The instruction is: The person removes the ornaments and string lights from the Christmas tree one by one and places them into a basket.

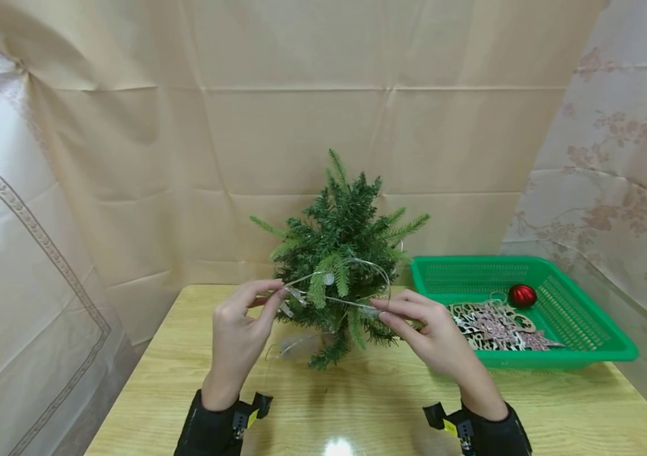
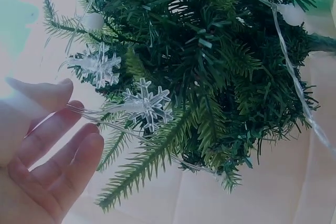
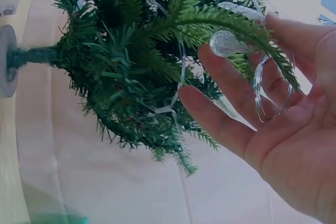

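Note:
A small artificial Christmas tree (image 1: 352,218) stands on the wooden table, with clear-wired string lights (image 1: 347,302) partly wound around its branches. In front of the tree, my left hand (image 1: 243,332) pinches the wire between thumb and forefinger. Just beyond those fingertips hangs a clear snowflake light (image 2: 148,106), seen in the left wrist view. My right hand (image 1: 431,329) pinches the same wire on the tree's right, and a slack loop rises above it. Beside its fingers the right wrist view has a clear drop-shaped bulb (image 3: 224,44) and a small coil of wire (image 3: 259,90).
At the right, a green plastic basket (image 1: 591,316) holds a red ball ornament (image 1: 522,296) and a pile of glittery flat ornaments (image 1: 497,326). A transparent piece (image 1: 297,345) lies at the tree's lower left. Beige cloth (image 1: 300,95) hangs behind.

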`<state>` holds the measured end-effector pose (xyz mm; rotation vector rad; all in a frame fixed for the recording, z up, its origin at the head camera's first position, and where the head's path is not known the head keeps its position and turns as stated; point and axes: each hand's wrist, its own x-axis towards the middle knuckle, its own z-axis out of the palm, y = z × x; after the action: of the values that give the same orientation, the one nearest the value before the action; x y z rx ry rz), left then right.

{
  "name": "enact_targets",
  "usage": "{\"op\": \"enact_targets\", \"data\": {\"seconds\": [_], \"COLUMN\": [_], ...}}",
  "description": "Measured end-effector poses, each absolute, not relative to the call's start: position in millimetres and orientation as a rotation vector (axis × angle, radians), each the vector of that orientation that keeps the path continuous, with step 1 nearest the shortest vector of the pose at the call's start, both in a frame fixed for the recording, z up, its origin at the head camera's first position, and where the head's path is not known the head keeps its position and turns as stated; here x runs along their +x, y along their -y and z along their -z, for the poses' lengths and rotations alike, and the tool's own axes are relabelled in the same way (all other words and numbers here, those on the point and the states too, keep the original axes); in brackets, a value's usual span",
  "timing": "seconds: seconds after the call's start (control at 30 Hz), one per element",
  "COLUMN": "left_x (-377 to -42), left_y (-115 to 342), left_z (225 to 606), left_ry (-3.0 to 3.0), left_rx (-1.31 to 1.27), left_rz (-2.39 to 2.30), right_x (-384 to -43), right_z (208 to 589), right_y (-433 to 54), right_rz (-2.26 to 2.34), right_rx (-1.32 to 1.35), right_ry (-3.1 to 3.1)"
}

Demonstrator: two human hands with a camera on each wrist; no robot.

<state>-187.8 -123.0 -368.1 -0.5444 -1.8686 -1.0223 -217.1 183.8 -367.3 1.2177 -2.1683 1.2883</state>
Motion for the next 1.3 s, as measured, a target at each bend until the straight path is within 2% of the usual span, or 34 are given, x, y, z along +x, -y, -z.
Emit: {"op": "enact_targets", "data": {"seconds": [0.3,0.5,0.93,1.3], "left_x": [-186.6,-189.8,-205.8,-228.8], "left_y": [128.8,141.0,178.3,214.3], "left_z": [364.0,357.3,347.5,343.9], "left_ry": [1.892,1.908,2.112,2.448], "left_rx": [-0.590,-0.635,-0.442,-0.597], "left_rz": [0.950,0.800,0.461,0.929], "right_x": [-218.0,-218.8,-218.4,-220.9], "right_z": [360.4,349.3,306.3,300.2], "right_y": [-186.6,-184.1,-167.5,-175.4], "right_rz": [-1.296,-1.138,-1.052,-1.036], "right_rx": [1.376,1.427,1.439,1.302], "right_ry": [1.957,1.853,1.722,1.831]}}
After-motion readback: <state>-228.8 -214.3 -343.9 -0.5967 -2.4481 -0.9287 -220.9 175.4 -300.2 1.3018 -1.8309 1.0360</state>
